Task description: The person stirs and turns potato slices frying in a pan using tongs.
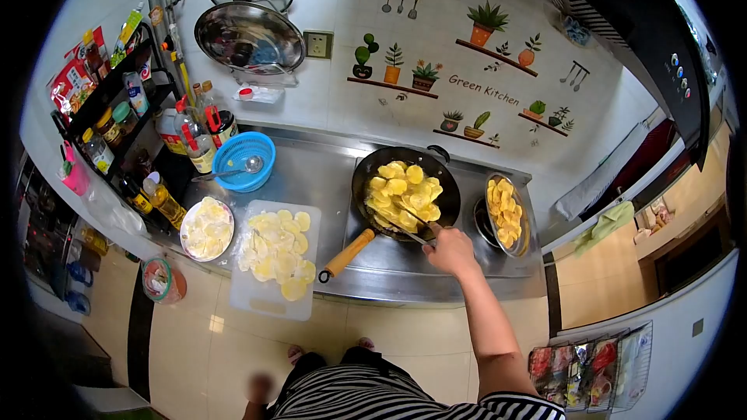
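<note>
Yellow potato-like slices (403, 190) fill a black wok (360, 187) on the stove, its wooden handle (348, 255) pointing toward the lower left. My right hand (451, 250) is closed on chopsticks (416, 227), whose far ends reach into the slices. Low in the view, beside my body, my left hand (260, 389) hangs away from the counter; it is blurred and its fingers cannot be made out. Pale raw slices (272, 249) lie on a white cutting board (268, 305). More white-coated slices fill a bowl (185, 243) to its left. Browned slices (504, 214) sit in an oval dish (525, 245) at the right.
A blue basket (247, 157) with a metal ladle stands behind the board. Bottles (194, 136) and a black rack (117, 93) are at the left. A lid (249, 39) hangs on the wall. The range hood (661, 47) overhangs the upper right.
</note>
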The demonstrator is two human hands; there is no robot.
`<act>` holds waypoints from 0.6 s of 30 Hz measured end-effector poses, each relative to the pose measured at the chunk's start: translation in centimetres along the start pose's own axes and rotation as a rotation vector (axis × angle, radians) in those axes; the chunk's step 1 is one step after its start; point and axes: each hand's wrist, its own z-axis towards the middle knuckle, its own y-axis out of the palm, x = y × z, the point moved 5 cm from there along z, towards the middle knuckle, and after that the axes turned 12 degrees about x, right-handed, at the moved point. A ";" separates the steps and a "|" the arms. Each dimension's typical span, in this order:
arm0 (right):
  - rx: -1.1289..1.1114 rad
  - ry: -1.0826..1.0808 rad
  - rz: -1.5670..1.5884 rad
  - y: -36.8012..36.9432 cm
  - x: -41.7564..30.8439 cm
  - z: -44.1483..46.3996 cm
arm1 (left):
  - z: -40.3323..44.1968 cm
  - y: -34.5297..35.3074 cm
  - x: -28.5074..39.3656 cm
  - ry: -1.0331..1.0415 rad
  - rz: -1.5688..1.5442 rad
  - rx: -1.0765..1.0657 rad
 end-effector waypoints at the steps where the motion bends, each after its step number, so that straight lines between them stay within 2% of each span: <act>1: 0.000 -0.001 0.002 0.9 0.4 0.5 | -0.1 -0.1 0.0 0.000 0.002 -0.001; 3: 0.006 0.071 -0.063 2.2 1.5 1.6 | -0.2 -0.7 0.0 0.002 0.028 0.096; 10: 0.102 0.177 -0.044 1.3 4.1 2.7 | -1.9 -1.9 1.0 -0.014 0.074 0.067; 11: 0.119 0.211 -0.023 0.9 4.5 2.7 | -2.3 -2.2 1.5 -0.019 0.087 0.181; 12: 0.174 0.211 0.011 0.4 4.9 2.7 | -2.7 -2.0 1.4 -0.019 0.089 0.181; 16: 0.170 0.306 0.048 -0.4 7.0 2.8 | -3.2 -1.2 0.6 -0.024 0.123 0.141; 18: 0.150 0.314 0.034 -0.2 7.8 3.2 | -2.8 -1.6 0.9 0.028 0.246 0.195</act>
